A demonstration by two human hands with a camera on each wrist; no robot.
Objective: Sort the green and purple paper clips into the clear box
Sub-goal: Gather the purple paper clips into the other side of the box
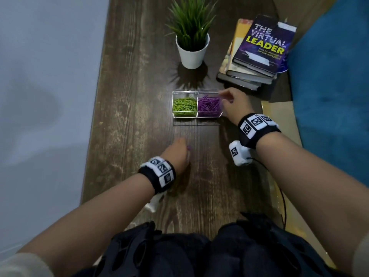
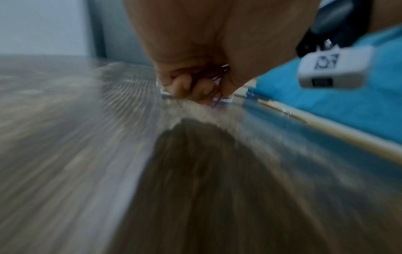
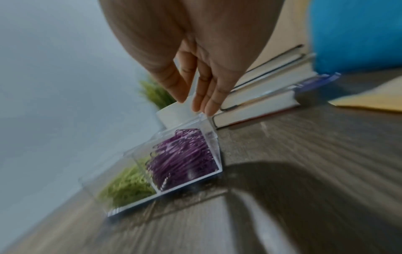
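Note:
The clear two-part box (image 1: 185,119) stands mid-table, green paper clips (image 1: 184,107) in its left compartment, purple paper clips (image 1: 209,105) in its right. My right hand (image 1: 224,96) hovers at the box's far right corner (image 3: 214,135), fingers (image 3: 205,101) straight, thumb apart, nothing between them. In the right wrist view the purple pile (image 3: 182,154) and the green pile (image 3: 128,185) show through the walls. My left hand (image 1: 182,143) sits low over the table in front of the box, fingers curled round a bunch of purple clips (image 2: 218,75); one clip (image 1: 189,147) sticks out.
A potted plant in a white pot (image 1: 192,51) stands behind the box. A stack of books (image 1: 257,56) lies at the back right, with a tan envelope (image 3: 369,99) beside it. A blue cushion (image 1: 335,76) borders the dark wooden table (image 1: 139,116) on the right.

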